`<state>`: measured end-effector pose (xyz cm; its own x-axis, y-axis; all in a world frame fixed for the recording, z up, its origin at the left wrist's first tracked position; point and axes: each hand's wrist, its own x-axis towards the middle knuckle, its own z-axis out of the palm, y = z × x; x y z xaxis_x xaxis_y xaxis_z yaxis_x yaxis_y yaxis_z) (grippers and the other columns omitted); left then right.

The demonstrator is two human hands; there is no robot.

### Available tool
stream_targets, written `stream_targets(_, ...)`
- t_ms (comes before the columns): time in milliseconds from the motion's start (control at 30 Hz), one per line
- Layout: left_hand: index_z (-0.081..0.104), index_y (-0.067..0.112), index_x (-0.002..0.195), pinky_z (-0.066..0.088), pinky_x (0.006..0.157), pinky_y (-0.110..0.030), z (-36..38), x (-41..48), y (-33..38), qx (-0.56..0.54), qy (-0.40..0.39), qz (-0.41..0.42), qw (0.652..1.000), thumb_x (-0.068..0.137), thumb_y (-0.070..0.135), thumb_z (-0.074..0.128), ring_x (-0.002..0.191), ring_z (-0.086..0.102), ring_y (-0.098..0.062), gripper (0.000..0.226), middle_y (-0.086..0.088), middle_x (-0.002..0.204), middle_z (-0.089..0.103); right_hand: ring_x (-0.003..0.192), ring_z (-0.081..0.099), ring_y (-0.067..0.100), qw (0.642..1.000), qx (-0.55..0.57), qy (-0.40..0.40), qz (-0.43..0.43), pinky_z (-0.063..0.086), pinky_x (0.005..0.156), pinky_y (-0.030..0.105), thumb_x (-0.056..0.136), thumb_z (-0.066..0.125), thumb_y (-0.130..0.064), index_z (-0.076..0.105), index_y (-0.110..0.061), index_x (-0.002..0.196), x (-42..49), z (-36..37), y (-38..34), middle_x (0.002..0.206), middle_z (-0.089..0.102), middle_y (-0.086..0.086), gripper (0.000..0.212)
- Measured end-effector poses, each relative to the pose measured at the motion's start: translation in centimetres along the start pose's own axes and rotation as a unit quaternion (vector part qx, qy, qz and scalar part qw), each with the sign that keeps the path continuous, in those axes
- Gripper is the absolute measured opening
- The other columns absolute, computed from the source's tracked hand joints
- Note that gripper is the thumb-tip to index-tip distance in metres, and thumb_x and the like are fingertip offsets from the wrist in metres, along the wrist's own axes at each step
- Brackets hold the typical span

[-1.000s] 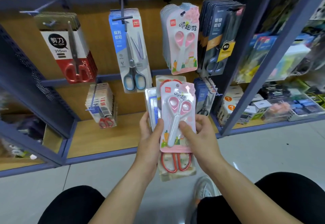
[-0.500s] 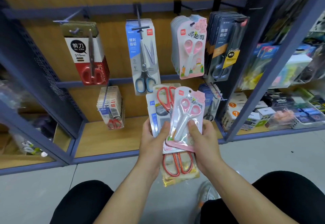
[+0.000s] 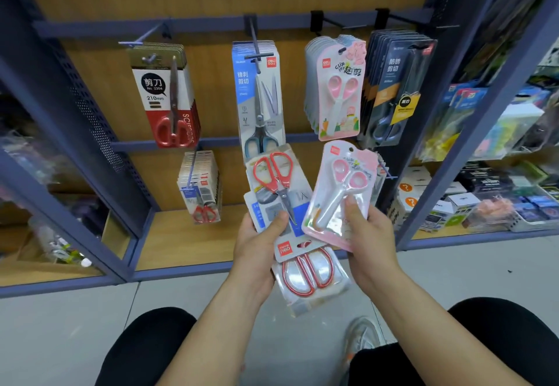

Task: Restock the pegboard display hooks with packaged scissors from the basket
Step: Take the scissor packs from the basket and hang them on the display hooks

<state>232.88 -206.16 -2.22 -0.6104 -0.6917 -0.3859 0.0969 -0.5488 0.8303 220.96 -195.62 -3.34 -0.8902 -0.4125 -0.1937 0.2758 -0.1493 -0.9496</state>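
**Pink scissors pack (image 3: 338, 192) clamped in your right hand (image 3: 367, 234), low and right of the blue-carded pack (image 3: 258, 98)**

Take the blue-carded pack on the middle hook (image 3: 254, 40) as your marker. Your right hand holds the pink scissors pack below it and to its right. Your thumb is pressed on the clear front and your fingers are curled behind the card. The pack is tilted, with its hang hole leaning up and to the right, and it is on no hook.

Your left hand (image 3: 257, 243) is directly below the marker, gripping a fanned stack of packs with the thumb across the front. The red-handled pack (image 3: 273, 179) on top of that stack reaches up over the marker's lower edge. Another red-handled pack (image 3: 308, 276) sticks out of the bottom of the stack, upside down. The pink pack's left edge overlaps the stack.

Right of the marker, a bundle of matching pink packs (image 3: 335, 89) hangs on the next hook, just above the one you hold. Further right hangs a bundle of dark packs (image 3: 396, 89). Left of the marker are the red-and-white carded packs (image 3: 165, 98), and below those a smaller bundle (image 3: 201, 186) hangs on a lower hook.
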Motion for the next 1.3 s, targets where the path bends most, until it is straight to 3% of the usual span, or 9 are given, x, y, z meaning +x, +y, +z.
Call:
stream_targets(233, 0.064, 0.024, 0.118, 0.065, 0.073, -0.048, -0.1, 1.5, 3.1, 0.088, 0.032, 0.080, 0.992, 0.088, 0.018, 0.079, 0.085, 0.079, -0.023, 0.035, -0.002, 0.104, 0.080, 0.099, 0.075, 0.031, 0.992, -0.085, -0.021, -0.087, 0.059, 0.091, 0.056, 0.100, 0.065, -0.029, 0.073, -0.018, 0.097, 2.6, -0.5, -3.8, 0.100, 0.078, 0.008, 0.014)
stream_targets(367, 0.064, 0.024, 0.121, 0.065, 0.076, -0.046, 0.3, 2.6, 5.7, 0.131, 0.018, 0.134, 0.982, 0.089, 0.017, 0.078, 0.090, 0.079, -0.020, 0.036, 0.002, 0.108, 0.079, 0.090, 0.077, 0.018, 0.984, -0.103, -0.025, -0.141, 0.063, 0.076, 0.037, 0.101, 0.063, -0.028, 0.070, -0.023, 0.097, 6.3, 1.0, -7.2, 0.091, 0.080, -0.004, 0.010)
stream_targets(467, 0.063, 0.022, 0.123, 0.064, 0.075, -0.042, 0.2, 3.5, 7.3, 0.144, 0.006, 0.164, 0.976, 0.091, 0.014, 0.075, 0.092, 0.078, -0.020, 0.035, 0.002, 0.110, 0.078, 0.090, 0.077, 0.017, 0.981, -0.100, -0.028, -0.163, 0.063, 0.079, 0.041, 0.102, 0.063, -0.027, 0.070, -0.019, 0.103, 9.2, 2.3, -9.0, 0.096, 0.079, -0.002, 0.010)
stream_targets(767, 0.062, 0.022, 0.125, 0.062, 0.079, -0.047, -1.7, 5.5, 6.9, 0.109, 0.008, 0.156, 0.982, 0.094, 0.008, 0.071, 0.095, 0.078, -0.026, 0.035, -0.002, 0.111, 0.078, 0.093, 0.076, 0.017, 0.982, -0.089, 0.004, -0.164, 0.063, 0.082, 0.042, 0.102, 0.063, -0.028, 0.069, -0.014, 0.108, 14.2, 4.3, -9.4, 0.100, 0.078, -0.002, 0.016)
stream_targets(1033, 0.061, 0.026, 0.125, 0.063, 0.078, -0.049, -1.8, 6.5, 6.9, 0.097, 0.013, 0.164, 0.982, 0.091, 0.012, 0.074, 0.095, 0.078, -0.024, 0.039, 0.001, 0.111, 0.078, 0.090, 0.075, 0.021, 0.982, -0.140, 0.029, -0.127, 0.063, 0.082, 0.052, 0.099, 0.066, -0.038, 0.069, -0.020, 0.094, 16.8, 6.3, -8.8, 0.096, 0.077, 0.000, 0.018)
stream_targets(1300, 0.062, 0.029, 0.120, 0.065, 0.068, -0.042, -1.9, 6.5, 6.5, 0.118, 0.037, 0.167, 0.978, 0.087, 0.018, 0.078, 0.089, 0.079, -0.018, 0.038, 0.007, 0.104, 0.079, 0.085, 0.074, 0.022, 0.977, -0.158, 0.054, -0.133, 0.063, 0.080, 0.051, 0.094, 0.069, -0.043, 0.071, -0.019, 0.090, 20.1, 8.3, -9.0, 0.090, 0.075, 0.000, 0.025)
